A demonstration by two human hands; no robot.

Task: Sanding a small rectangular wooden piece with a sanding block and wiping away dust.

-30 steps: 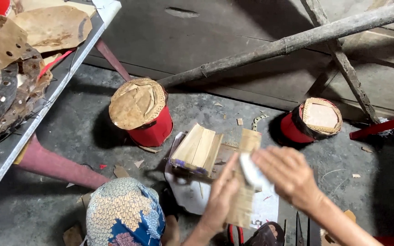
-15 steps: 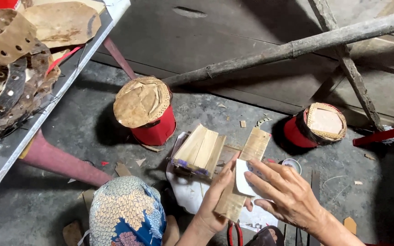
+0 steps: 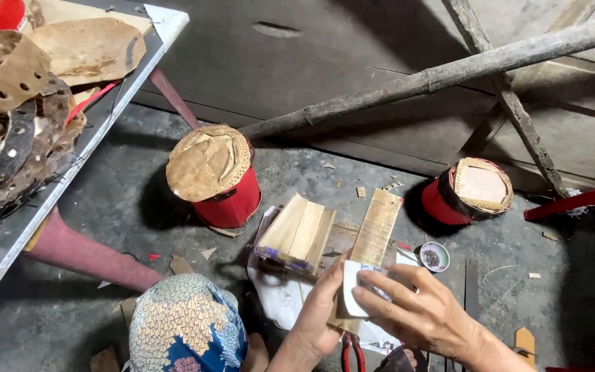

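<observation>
My left hand [image 3: 319, 311] grips the lower part of a long flat bamboo strip [image 3: 374, 229] that points away from me. My right hand [image 3: 418, 311] presses a small white folded piece [image 3: 354, 282] against the strip's near end. Just left of the strip lies a bundle of several wooden slats [image 3: 299, 232] tied with purple band, resting on white paper [image 3: 280, 296] on the floor.
Two red drums with hide tops stand on the grey floor, one [image 3: 215, 176] at centre left, one [image 3: 468, 191] at right. A small dish [image 3: 435, 256] and a saw blade [image 3: 471, 289] lie by my right hand. A table [image 3: 70, 172] piled with leather scraps is on the left. A patterned knee [image 3: 187, 324] is below.
The view has shifted slightly. My right hand has slid down from the strip's upper part to its near end, carrying the white piece with it. My left hand keeps its hold.
</observation>
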